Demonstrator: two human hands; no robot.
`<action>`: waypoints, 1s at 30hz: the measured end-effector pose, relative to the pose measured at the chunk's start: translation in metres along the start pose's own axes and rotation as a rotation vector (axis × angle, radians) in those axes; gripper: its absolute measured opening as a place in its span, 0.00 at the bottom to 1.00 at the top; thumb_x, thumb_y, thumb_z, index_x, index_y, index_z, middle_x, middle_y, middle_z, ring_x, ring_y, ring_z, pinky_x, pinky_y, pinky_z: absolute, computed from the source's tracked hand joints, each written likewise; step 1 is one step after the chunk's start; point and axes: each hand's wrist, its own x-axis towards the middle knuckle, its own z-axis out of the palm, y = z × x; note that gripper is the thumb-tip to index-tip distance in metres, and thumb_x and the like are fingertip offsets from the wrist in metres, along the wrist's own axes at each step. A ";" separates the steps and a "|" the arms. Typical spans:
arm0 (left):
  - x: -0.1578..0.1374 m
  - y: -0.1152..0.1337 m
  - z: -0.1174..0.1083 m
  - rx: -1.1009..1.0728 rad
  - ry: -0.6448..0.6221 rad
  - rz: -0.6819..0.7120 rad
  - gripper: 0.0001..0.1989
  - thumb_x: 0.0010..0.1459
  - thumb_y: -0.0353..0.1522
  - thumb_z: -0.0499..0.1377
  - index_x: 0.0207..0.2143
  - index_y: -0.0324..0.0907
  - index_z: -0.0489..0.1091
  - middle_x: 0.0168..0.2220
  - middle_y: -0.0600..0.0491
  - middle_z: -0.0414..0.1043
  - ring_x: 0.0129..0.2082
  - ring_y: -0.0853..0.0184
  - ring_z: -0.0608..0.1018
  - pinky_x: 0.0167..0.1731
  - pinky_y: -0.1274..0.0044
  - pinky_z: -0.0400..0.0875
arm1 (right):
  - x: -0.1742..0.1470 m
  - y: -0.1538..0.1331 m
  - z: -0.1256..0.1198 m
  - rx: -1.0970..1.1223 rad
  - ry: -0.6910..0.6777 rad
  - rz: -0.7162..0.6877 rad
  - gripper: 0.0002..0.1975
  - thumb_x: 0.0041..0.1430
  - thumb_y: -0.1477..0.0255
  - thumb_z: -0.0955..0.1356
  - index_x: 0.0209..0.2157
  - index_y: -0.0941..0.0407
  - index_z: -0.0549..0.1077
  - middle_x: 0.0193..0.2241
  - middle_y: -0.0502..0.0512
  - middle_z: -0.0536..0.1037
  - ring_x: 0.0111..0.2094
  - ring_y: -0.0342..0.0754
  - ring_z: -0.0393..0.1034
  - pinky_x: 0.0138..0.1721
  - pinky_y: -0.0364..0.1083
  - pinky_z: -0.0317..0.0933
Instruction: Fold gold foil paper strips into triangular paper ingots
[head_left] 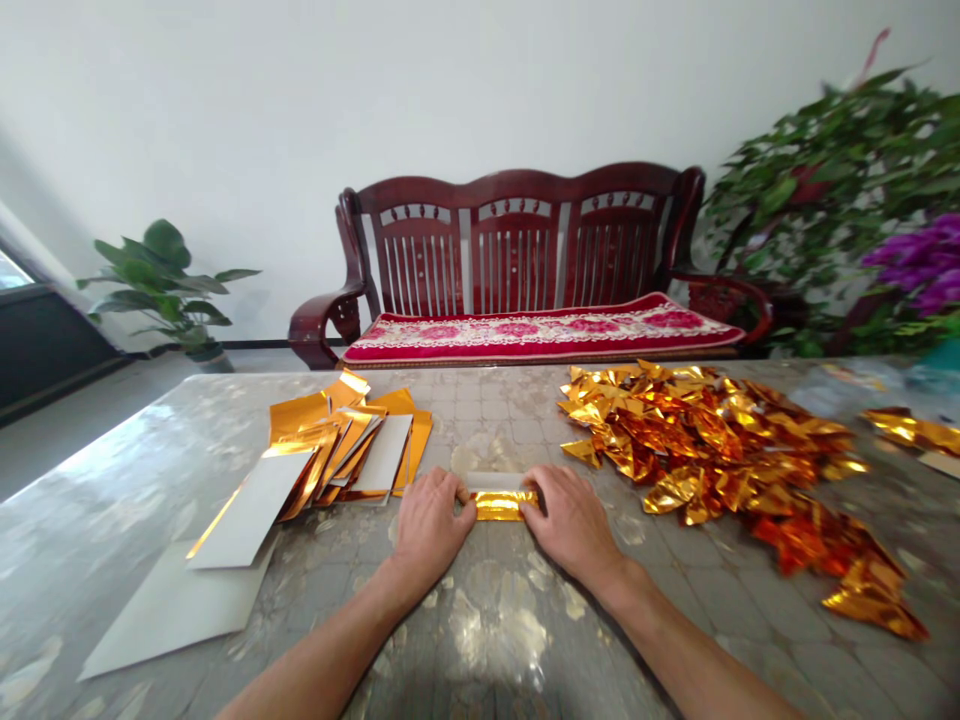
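A sheet of gold foil paper (500, 506), white on its other side, lies in front of me with its near edge folded over into a gold band. My left hand (433, 515) grips the left end of this sheet between thumb and fingers. At the right end, my right hand (571, 515) pinches it the same way. Left of my hands is a loose pile of flat gold-and-white foil sheets (390, 452). To the right spreads a heap of folded gold foil pieces (697, 430), some with an orange-red shine.
The patterned table (330, 640) fills the foreground. Clear plastic wrapping (847, 385) lies at its far right. Behind stand a dark red wooden bench (517, 250) with a floral cushion (540, 330), a potted plant (169, 285) and leafy greenery (832, 190).
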 end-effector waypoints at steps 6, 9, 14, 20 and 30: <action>-0.004 -0.002 0.004 0.013 0.146 0.211 0.14 0.60 0.28 0.59 0.49 0.46 0.69 0.50 0.49 0.69 0.49 0.58 0.71 0.50 0.65 0.66 | 0.000 0.001 -0.004 -0.067 -0.005 -0.106 0.03 0.60 0.73 0.71 0.31 0.53 0.74 0.37 0.53 0.75 0.43 0.51 0.63 0.44 0.48 0.54; -0.001 -0.002 0.005 0.012 0.091 0.459 0.15 0.65 0.27 0.54 0.51 0.48 0.69 0.51 0.50 0.71 0.49 0.60 0.71 0.51 0.67 0.68 | 0.000 0.000 -0.006 -0.118 -0.010 -0.154 0.04 0.61 0.72 0.71 0.31 0.53 0.75 0.34 0.52 0.75 0.41 0.51 0.63 0.43 0.48 0.53; -0.001 -0.003 0.004 -0.007 -0.093 0.693 0.13 0.67 0.30 0.54 0.53 0.44 0.69 0.48 0.51 0.75 0.49 0.64 0.73 0.52 0.72 0.70 | -0.002 0.000 -0.006 -0.185 -0.038 -0.254 0.06 0.65 0.71 0.68 0.34 0.51 0.78 0.32 0.52 0.75 0.40 0.50 0.63 0.41 0.48 0.52; -0.014 -0.005 0.007 0.096 -0.108 0.650 0.21 0.66 0.27 0.52 0.61 0.42 0.61 0.61 0.47 0.66 0.60 0.61 0.69 0.60 0.69 0.65 | -0.006 0.000 -0.008 -0.234 -0.079 -0.278 0.09 0.67 0.72 0.65 0.36 0.51 0.78 0.34 0.53 0.74 0.40 0.48 0.64 0.41 0.47 0.51; -0.023 -0.001 -0.008 0.159 -0.176 0.682 0.28 0.66 0.39 0.54 0.66 0.43 0.56 0.65 0.43 0.60 0.64 0.53 0.64 0.63 0.60 0.59 | -0.004 -0.014 0.000 -0.287 -0.032 -0.042 0.08 0.63 0.63 0.69 0.37 0.53 0.73 0.37 0.54 0.75 0.41 0.53 0.63 0.41 0.50 0.51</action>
